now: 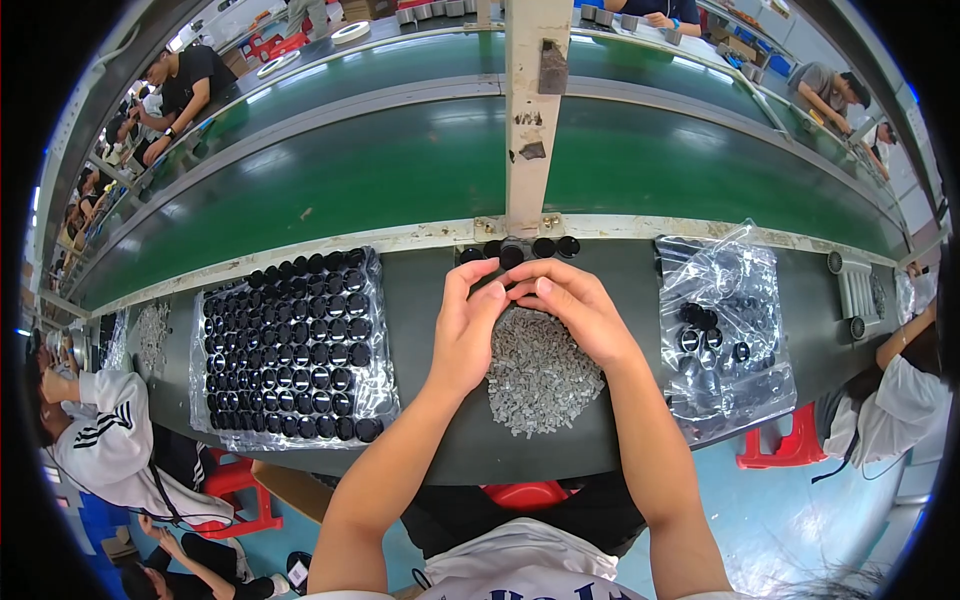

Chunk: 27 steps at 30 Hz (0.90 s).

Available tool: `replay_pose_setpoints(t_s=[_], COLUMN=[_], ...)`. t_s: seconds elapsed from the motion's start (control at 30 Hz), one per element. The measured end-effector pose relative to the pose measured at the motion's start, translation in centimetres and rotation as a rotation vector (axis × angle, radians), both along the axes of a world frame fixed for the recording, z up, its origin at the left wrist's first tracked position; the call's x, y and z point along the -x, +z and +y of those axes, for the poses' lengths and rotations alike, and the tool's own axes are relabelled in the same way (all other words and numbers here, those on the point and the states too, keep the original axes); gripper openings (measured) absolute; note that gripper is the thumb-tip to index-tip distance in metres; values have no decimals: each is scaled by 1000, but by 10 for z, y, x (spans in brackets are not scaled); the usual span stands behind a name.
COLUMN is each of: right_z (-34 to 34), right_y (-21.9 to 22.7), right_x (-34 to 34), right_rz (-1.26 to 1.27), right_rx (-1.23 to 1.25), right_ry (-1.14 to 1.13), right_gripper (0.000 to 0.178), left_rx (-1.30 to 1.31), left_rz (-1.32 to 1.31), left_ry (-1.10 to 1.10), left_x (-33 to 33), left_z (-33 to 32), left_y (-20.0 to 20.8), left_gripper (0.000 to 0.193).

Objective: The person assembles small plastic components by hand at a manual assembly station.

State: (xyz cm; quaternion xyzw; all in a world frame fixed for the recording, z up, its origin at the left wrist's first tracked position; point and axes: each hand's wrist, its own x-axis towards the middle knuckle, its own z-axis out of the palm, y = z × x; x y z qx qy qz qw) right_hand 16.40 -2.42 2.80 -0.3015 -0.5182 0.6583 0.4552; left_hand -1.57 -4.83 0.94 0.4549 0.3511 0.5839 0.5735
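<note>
My left hand (467, 325) and my right hand (580, 315) meet over the middle of the bench, with fingers bent and fingertips almost touching. At the fingertips is a black round cap (511, 258), which both hands seem to grip; the fingers partly hide the contact. Just beyond it, several black round caps (568, 246) stand in a short row by the bench's back rail. Below my hands lies a heap of small grey pieces (545, 385), too small to name.
Many black caps in rows cover a clear plastic bag (385, 390) on the left. Another clear bag (735, 395) with a few caps lies right. A pale post (525, 120) rises before the green conveyor belt (400, 150). Other people sit on both sides; red stools (785, 440) stand below.
</note>
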Motion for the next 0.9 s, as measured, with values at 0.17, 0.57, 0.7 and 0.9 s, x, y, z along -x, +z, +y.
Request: replay_pose_setpoints(t_s=[0.17, 0.57, 0.7, 0.9], right_z=[0, 1, 1, -1], right_y=[0, -3, -5, -1], right_x=[0, -1, -2, -1], right_rz=[-23, -72, -69, -111], right_rx=[-16, -87, -125, -158], right_ry=[4, 35, 48, 62], right_gripper=[33, 39, 40, 41], left_rx=[12, 42, 58, 12], left_rz=[24, 93, 109, 121], left_ry=[9, -22, -24, 6], left_x=[0, 0, -1, -5], left_z=[0, -6, -9, -8], left_y=[-2, 5, 5, 0], left_gripper=[39, 37, 39, 41])
